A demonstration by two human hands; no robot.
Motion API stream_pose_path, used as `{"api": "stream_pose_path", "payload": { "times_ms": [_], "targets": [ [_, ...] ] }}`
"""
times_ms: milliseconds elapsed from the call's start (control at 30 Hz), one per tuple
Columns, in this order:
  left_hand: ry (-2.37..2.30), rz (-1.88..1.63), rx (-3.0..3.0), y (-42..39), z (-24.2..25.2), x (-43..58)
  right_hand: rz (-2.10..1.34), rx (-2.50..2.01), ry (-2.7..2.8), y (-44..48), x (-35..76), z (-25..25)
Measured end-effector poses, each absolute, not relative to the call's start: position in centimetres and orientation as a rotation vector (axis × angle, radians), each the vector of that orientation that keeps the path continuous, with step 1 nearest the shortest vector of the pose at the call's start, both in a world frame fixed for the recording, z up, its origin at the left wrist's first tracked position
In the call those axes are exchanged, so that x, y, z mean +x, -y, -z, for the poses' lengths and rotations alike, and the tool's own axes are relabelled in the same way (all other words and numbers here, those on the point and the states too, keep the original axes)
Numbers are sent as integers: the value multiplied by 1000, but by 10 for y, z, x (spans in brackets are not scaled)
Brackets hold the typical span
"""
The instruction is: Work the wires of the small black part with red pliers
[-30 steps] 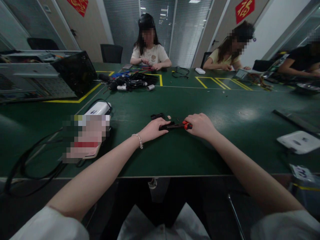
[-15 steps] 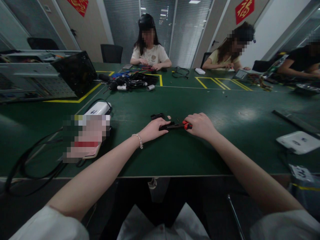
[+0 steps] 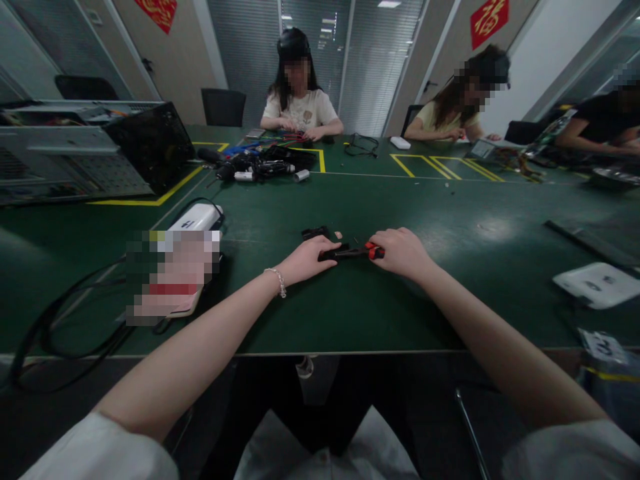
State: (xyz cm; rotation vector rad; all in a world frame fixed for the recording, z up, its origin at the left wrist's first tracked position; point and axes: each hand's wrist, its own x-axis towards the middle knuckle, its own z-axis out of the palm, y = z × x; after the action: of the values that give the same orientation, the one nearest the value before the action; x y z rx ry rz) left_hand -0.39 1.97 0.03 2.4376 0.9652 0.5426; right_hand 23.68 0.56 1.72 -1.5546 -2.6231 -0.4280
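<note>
My left hand (image 3: 306, 259) rests on the green table (image 3: 350, 313) with its fingers closed on a small black part (image 3: 332, 253). My right hand (image 3: 403, 252) is closed round the red-and-black handle of a screwdriver (image 3: 364, 251). The tool's dark shaft points left and its tip meets the black part between my hands. Just beyond them lie another small black piece (image 3: 315, 233) and a few tiny bits (image 3: 339, 235).
At my left lie a white device (image 3: 196, 217), a blurred flat object and black cables (image 3: 65, 327). A computer case (image 3: 65, 150) stands far left. A heap of tools and cables (image 3: 260, 164) lies mid-table. A white box (image 3: 596, 283) sits at right. Three people work across the table.
</note>
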Motion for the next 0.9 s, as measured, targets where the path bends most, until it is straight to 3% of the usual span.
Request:
{"api": "stream_pose_path", "payload": {
  "times_ms": [900],
  "targets": [
    [-974,-543,2431,-19,-2,-5,476,-1543,2621,-5,236,-18]
  ]
}}
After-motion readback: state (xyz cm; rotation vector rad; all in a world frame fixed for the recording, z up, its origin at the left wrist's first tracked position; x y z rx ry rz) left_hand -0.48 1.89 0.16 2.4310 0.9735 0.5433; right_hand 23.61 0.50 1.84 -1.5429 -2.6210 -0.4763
